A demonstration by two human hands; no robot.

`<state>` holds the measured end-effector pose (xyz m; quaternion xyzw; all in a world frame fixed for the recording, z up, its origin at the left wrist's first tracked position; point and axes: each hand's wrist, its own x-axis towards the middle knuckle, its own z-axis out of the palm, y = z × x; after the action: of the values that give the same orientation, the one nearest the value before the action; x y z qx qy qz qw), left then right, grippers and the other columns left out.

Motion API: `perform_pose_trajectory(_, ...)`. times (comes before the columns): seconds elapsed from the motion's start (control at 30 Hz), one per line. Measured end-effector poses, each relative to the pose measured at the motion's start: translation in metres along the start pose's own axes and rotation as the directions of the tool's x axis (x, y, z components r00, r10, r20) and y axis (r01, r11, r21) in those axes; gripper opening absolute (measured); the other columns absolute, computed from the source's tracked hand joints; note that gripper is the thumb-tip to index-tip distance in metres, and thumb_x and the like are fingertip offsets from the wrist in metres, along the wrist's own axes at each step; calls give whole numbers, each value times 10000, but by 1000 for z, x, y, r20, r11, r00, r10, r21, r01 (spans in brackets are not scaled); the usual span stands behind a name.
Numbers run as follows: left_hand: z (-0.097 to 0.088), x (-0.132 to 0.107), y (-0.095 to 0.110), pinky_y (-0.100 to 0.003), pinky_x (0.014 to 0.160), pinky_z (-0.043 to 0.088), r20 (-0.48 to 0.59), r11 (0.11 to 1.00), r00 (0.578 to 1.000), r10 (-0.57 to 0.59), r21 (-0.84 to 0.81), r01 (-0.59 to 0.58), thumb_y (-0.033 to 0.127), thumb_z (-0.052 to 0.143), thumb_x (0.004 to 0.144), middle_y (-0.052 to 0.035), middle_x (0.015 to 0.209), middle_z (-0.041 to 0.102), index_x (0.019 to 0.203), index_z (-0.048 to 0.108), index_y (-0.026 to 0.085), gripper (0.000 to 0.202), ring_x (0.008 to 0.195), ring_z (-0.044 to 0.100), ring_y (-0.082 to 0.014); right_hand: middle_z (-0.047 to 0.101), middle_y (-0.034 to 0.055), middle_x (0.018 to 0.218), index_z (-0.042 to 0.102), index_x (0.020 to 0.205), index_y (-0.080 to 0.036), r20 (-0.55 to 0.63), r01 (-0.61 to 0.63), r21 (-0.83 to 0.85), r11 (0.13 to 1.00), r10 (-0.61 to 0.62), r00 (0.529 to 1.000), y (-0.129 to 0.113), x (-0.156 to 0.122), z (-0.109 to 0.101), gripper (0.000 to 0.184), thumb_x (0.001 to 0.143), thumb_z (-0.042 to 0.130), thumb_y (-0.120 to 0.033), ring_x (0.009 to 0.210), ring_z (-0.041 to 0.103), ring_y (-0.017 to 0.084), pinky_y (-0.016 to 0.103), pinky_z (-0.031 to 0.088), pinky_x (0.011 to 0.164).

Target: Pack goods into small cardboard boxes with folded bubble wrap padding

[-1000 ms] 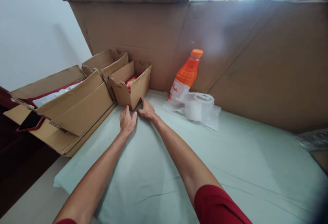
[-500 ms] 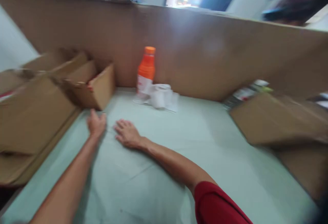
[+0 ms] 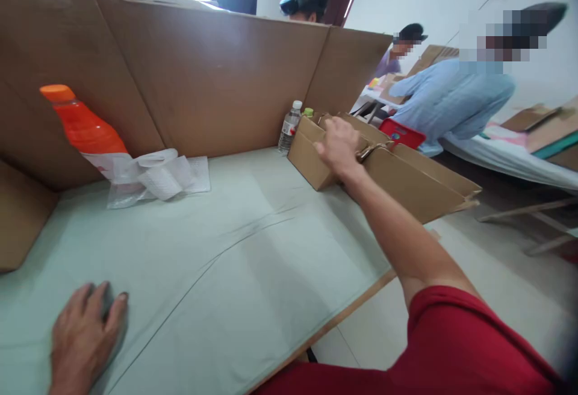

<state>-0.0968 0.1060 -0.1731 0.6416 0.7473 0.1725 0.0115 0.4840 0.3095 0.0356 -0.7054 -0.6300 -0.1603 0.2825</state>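
Observation:
My left hand lies flat on the pale green cloth at the bottom left, fingers stretched out, holding nothing. My right arm stretches to the right, and my right hand rests on the top edge of an open cardboard box at the table's right end. Its fingers bend down over the edge and are hidden, so I cannot tell whether they hold anything. A longer cardboard box lies just behind and to the right of it.
A tall cardboard wall runs along the back. An orange bottle and a roll in clear plastic lie at the left, and a water bottle stands by the boxes. Another box is at far left. People work beyond, at the right.
The view has swung right. My right hand left the small box at the left and reached the boxes at the right. My left hand stayed flat on the cloth.

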Motion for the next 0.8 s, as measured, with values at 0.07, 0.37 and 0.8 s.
perform_pose_trajectory(0.07, -3, -14, 38, -591, 1153, 396, -66, 995, 994, 88, -45, -92, 594, 384, 889, -136, 1377, 601, 1212, 583, 242, 517, 1388, 482, -403, 638, 272, 1292, 698, 1064, -68, 72, -118, -16, 993, 119, 990, 25, 21, -5, 334, 893, 682, -354, 1323, 528, 445, 635, 354, 1074)
perform_pose_trajectory(0.37, 5, -31, 62, -568, 1117, 428, -135, 976, 980, 148, -142, -167, 538, 429, 929, -196, 1356, 625, 1180, 656, 188, 486, 1317, 551, -386, 746, 89, 774, 758, 789, -192, 280, 101, 80, 992, -120, 952, -14, -29, -18, 154, 862, 652, -276, 843, 715, 287, 412, 517, 764)
perform_pose_trajectory(0.8, -44, -88, 102, -521, 984, 556, 313, 682, 949, -39, -685, 254, 730, 623, 729, -111, 912, 736, 1062, 712, 216, 619, 1046, 689, -361, 722, 49, 1224, 767, 1009, -349, 133, 110, 750, 653, -311, 941, -93, -199, -113, 190, 966, 582, -333, 1169, 657, 288, 529, 502, 1048)
